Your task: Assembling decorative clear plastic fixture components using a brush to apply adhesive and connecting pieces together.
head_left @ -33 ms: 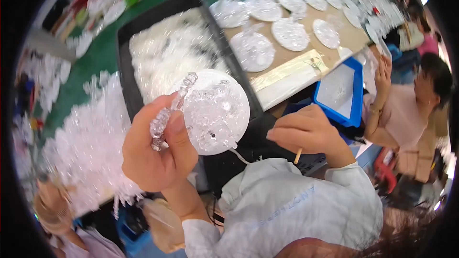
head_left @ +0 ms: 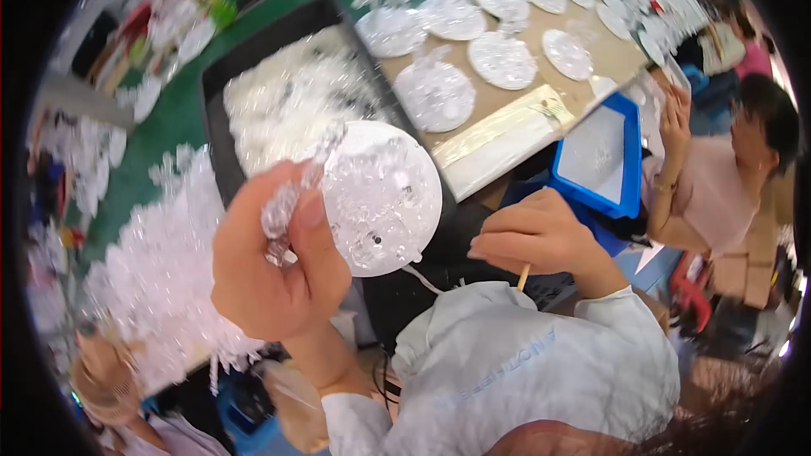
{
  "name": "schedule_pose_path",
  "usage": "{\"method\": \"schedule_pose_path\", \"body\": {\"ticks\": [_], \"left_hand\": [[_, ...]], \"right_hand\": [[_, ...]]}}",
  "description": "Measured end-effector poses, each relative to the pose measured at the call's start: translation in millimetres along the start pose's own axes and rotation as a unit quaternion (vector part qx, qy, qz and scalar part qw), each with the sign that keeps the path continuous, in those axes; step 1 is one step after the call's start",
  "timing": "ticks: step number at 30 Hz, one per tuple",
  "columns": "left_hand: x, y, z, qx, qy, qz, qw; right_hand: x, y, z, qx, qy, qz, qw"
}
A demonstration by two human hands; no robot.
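Note:
My left hand [head_left: 274, 262] is closed, thumb and fingers pinching a clear, ridged plastic piece [head_left: 277, 218] at the edge of a white round disc [head_left: 384, 245]. Clear, shiny bits cover much of the disc's face, and a small dark spot shows low on it. To the right, apart from the disc, my right hand [head_left: 541, 232] is curled around a thin wooden stick [head_left: 524, 277] whose end sticks out below the fingers. The stick's other end is hidden by the hand.
Beyond the disc lies a black tray [head_left: 213, 118] of white fluffy material. A heap of clear plastic pieces [head_left: 160, 279] is at left. Several white discs [head_left: 435, 93] sit on brown board. A blue bin [head_left: 629, 160] stands at right, near a seated person [head_left: 710, 194].
The view has shifted slightly, so the tray and the discs on the board sit a little further left. Both hands keep nearly the same pose and the same hold.

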State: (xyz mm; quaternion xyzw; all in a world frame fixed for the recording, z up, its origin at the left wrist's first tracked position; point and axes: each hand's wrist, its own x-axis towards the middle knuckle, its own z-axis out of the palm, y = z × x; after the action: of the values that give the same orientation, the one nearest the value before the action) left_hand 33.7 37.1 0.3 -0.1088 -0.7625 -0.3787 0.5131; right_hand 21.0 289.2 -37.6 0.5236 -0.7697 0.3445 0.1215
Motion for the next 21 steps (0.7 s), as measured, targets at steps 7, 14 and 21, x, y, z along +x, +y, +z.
{"method": "schedule_pose_path", "body": {"ticks": [7,14,21], "left_hand": [[100.1,94.7,129.7,-0.028,-0.231,0.118,0.965],[67.0,107.8,264.2,-0.073,-0.447,0.186,0.872],[5.2,103.7,309.2,-0.108,-0.544,0.143,0.82]], "right_hand": [[-67.5,-7.0,24.6,0.018,0.17,0.132,0.976],[-121.7,6.8,4.1,-0.045,0.356,0.291,0.887],[-194.0,128.9,-66.7,-0.008,0.508,0.452,0.733]]}}
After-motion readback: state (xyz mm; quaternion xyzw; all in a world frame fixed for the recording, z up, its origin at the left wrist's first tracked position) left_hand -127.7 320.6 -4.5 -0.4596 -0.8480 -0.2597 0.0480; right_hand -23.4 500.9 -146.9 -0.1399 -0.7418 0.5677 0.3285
